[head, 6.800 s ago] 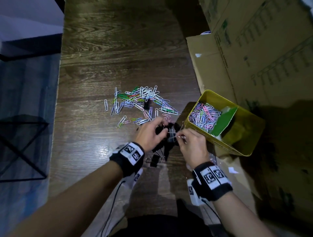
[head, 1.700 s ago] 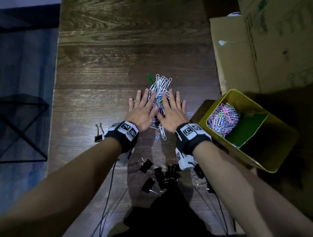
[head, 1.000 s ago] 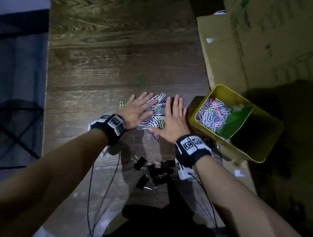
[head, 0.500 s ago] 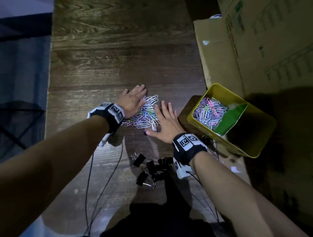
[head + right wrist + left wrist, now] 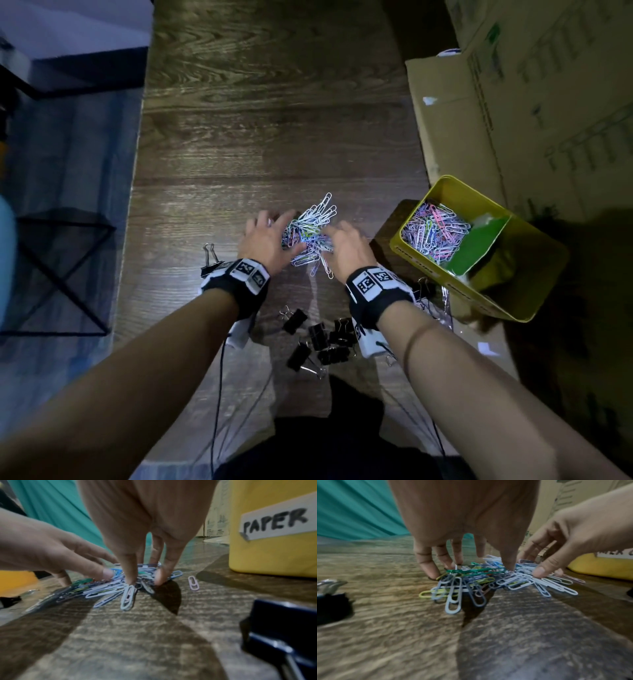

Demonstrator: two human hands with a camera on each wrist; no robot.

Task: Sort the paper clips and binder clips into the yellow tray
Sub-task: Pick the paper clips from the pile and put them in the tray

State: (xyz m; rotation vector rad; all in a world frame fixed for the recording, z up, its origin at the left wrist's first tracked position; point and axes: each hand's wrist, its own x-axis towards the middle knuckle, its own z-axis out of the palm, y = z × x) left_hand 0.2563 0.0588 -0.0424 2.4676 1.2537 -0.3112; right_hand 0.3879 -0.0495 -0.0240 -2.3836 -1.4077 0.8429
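Observation:
A heap of coloured paper clips (image 5: 310, 228) lies on the wooden table between my two hands. My left hand (image 5: 274, 233) claws over its left side, fingertips and thumb dug into the clips (image 5: 467, 574). Opposite it, my right hand (image 5: 344, 245) curls over the right side and pinches clips between thumb and finger (image 5: 145, 580). The yellow tray (image 5: 462, 291) stands tilted at the right, labelled "PAPER" (image 5: 274, 522); one compartment holds several paper clips (image 5: 433, 233) beside a green divider (image 5: 479, 246). Several black binder clips (image 5: 322, 337) lie near the front edge between my wrists.
One binder clip (image 5: 209, 260) lies alone left of my left wrist. Another binder clip (image 5: 283, 628) is close by my right wrist. A single pale paper clip (image 5: 193, 583) lies apart towards the tray. Cardboard boxes (image 5: 513, 102) stand at the right. Cables hang from both wristbands.
Both hands lay flat, sweeping the spread clips together. Now their fingers have curled and closed in on the clips, which are bunched into one tight heap.

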